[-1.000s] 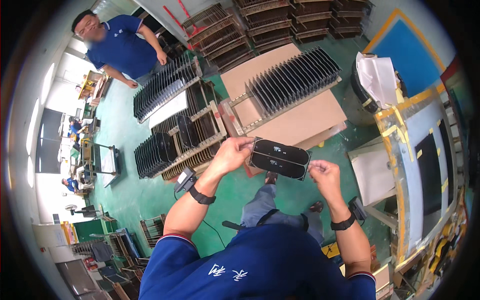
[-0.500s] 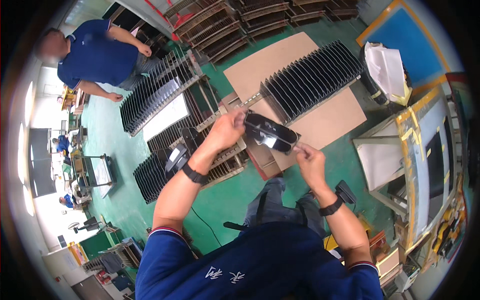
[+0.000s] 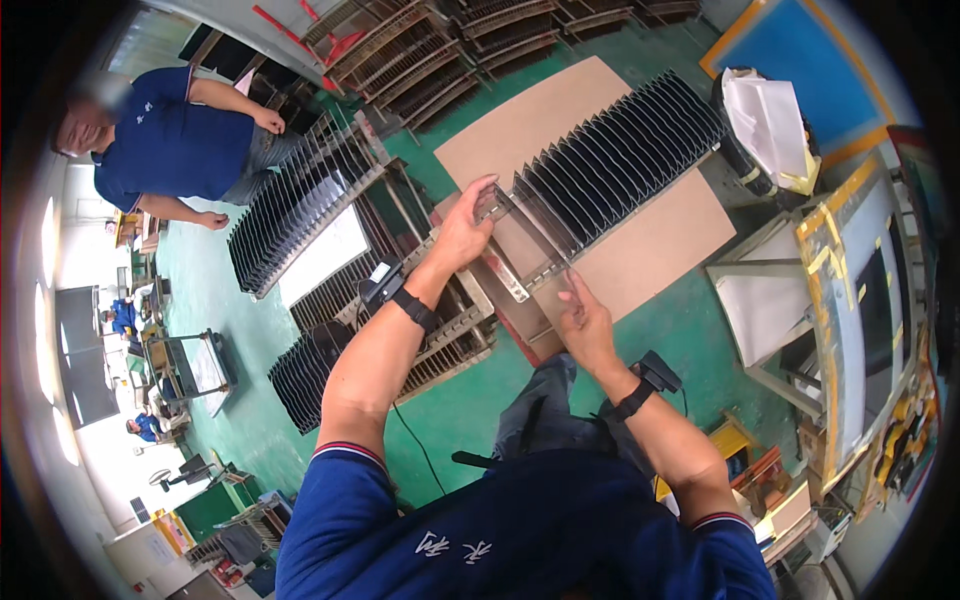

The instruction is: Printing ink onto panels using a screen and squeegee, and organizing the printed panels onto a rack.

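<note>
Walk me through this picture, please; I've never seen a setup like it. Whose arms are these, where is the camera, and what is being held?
There is no robot here: these are a person's own bare hands. The camera sits on that person's head and looks down, and its fisheye lens bends straight edges near the rim.

The left hand grips one end of a thin dark panel, seen nearly edge-on. The right hand is at its other end; whether its fingers grip it is hard to tell. Just beyond, a row of dark panels stands in a rack, with a brown sheet beneath. Further left, a co-worker stands beside more racked panels.
</note>
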Demonstrator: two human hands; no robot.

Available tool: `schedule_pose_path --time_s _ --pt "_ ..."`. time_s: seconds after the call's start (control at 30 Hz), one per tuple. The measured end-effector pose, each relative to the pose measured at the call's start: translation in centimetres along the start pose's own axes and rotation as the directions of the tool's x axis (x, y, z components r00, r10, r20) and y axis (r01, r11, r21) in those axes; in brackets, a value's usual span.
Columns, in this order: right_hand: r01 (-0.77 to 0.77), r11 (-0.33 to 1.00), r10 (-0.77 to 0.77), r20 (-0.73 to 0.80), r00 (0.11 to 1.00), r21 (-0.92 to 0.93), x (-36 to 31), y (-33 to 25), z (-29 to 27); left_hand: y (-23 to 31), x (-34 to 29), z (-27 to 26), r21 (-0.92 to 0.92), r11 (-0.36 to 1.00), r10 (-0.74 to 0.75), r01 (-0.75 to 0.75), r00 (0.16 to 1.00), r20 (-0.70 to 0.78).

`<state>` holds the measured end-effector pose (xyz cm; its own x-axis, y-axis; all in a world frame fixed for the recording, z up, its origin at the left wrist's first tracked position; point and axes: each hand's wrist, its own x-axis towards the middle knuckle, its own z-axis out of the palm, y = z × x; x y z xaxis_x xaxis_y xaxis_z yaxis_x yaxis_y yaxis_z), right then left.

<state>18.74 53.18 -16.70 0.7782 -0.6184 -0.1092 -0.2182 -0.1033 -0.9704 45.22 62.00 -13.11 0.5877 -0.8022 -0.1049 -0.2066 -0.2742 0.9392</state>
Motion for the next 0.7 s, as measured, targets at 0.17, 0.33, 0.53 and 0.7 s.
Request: schedule_pose_path --time_s 0.17,0.33,0.53,0.7 --pt "-0.038 0.997 0.037 0.011 0.999 0.064 0.7 1.4 0.2 -1.3 0.3 -0.2 -0.052 0.999 -0.005 0.006 1.000 0.022" --pt "-0.120 0.991 0.113 0.112 0.987 0.064 1.3 1.5 -0.1 -2.5 1.2 0.1 -0.095 0.995 -0.015 0.020 0.998 0.057" --pt "-0.161 0.981 0.142 0.157 0.977 0.112 1.8 1.0 -0.2 -3.9 2.3 0.3 -0.149 0.989 -0.007 0.015 0.999 0.049" --pt "-0.166 0.978 0.150 0.129 0.980 0.128 1.9 0.6 -0.4 -4.8 2.6 0.5 -0.124 0.992 0.004 0.004 0.998 0.057"
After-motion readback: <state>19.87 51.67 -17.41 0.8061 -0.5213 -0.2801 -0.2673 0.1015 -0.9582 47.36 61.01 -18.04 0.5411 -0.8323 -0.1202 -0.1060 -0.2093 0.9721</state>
